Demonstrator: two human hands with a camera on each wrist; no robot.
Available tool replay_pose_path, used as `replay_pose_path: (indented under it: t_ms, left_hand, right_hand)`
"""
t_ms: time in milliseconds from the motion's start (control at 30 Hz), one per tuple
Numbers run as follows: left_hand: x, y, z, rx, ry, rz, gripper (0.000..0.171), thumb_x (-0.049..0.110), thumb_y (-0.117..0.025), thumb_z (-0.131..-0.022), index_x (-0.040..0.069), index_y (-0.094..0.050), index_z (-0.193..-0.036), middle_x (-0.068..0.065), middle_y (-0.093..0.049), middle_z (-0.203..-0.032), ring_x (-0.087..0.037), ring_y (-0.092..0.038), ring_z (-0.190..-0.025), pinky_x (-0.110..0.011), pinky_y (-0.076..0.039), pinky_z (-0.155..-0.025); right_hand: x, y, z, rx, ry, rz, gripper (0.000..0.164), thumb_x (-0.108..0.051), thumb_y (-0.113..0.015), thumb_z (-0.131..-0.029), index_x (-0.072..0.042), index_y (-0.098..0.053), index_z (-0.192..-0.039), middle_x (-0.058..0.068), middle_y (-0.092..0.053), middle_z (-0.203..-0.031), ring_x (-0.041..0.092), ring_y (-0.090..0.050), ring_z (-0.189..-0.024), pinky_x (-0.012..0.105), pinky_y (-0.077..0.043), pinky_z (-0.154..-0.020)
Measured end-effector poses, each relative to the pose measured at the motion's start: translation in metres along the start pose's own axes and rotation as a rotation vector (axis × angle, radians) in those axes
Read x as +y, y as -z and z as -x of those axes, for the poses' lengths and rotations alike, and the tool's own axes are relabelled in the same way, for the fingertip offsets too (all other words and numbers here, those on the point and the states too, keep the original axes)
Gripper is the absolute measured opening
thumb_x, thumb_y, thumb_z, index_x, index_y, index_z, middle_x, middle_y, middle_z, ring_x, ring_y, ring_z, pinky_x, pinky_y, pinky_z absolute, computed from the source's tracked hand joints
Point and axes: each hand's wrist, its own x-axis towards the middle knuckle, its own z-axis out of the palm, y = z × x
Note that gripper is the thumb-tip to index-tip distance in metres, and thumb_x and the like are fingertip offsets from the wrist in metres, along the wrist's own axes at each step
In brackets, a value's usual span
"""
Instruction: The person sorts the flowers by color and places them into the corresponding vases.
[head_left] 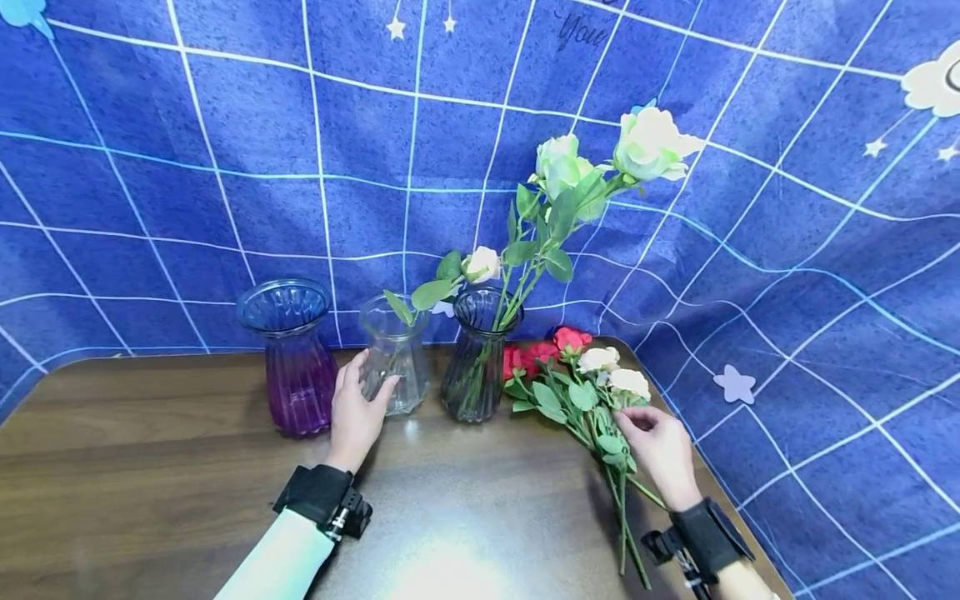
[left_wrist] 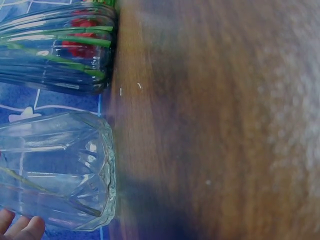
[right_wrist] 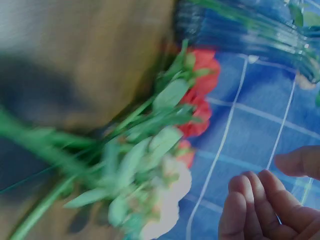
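My left hand (head_left: 356, 414) is at the left side of a clear glass vase (head_left: 408, 375), its thumb in front and fingers curved along the side. One rose stem stands tilted in that vase, its pale rose (head_left: 482, 264) leaning right. Over the pile of loose flowers hovers my right hand (head_left: 663, 446), near the white roses (head_left: 628, 382); in the right wrist view a gap shows between thumb and loosely bent fingers, with nothing in it. Green leaves (right_wrist: 131, 165) and red roses (right_wrist: 200, 112) lie beside it.
Left of the clear vase stands a blue-purple vase (head_left: 300, 383). On its other side a grey glass vase (head_left: 471, 379) holds tall stems with greenish-white roses (head_left: 651, 146). Blue gridded cloth (head_left: 360, 125) hangs behind and right of the wooden table (head_left: 150, 483).
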Motion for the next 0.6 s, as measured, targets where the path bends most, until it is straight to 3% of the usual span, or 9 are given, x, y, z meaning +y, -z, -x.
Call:
replay_pose_path:
  t_ms: [133, 300, 600]
  left_hand:
    - [0.001, 0.001, 0.0, -0.003, 0.006, 0.006, 0.061, 0.022, -0.071, -0.084, 0.002, -0.044, -0.135, -0.021, -0.048, -0.128, -0.038, -0.051, -0.115, -0.05, -0.044, -0.099]
    - [0.001, 0.001, 0.0, -0.005, 0.006, -0.003, 0.061, 0.021, -0.071, -0.084, 0.001, -0.044, -0.135, -0.022, -0.048, -0.128, -0.039, -0.051, -0.115, -0.05, -0.044, -0.098]
    - [0.001, 0.0, -0.001, -0.012, 0.011, 0.004, 0.063, 0.021, -0.072, -0.083, 0.001, -0.043, -0.135, -0.022, -0.048, -0.128, -0.038, -0.049, -0.117, -0.05, -0.044, -0.099]
  right_hand:
    - [0.023, 0.009, 0.016, -0.069, -0.113, 0.018, 0.023, -0.024, -0.066, -0.085, -0.003, -0.073, -0.089, 0.006, -0.07, -0.07, 0.005, -0.057, -0.057, 0.018, -0.043, -0.055]
    - [0.047, 0.004, 0.034, -0.182, -0.25, -0.04, 0.027, -0.023, -0.065, -0.085, 0.002, -0.071, -0.094, 0.007, -0.07, -0.069, 0.011, -0.063, -0.056, 0.018, -0.049, -0.05]
    - [0.07, -0.008, 0.047, -0.217, -0.333, -0.092, 0.024, -0.018, -0.067, -0.082, 0.004, -0.07, -0.089, 0.005, -0.069, -0.066, 0.01, -0.062, -0.056, 0.017, -0.051, -0.051]
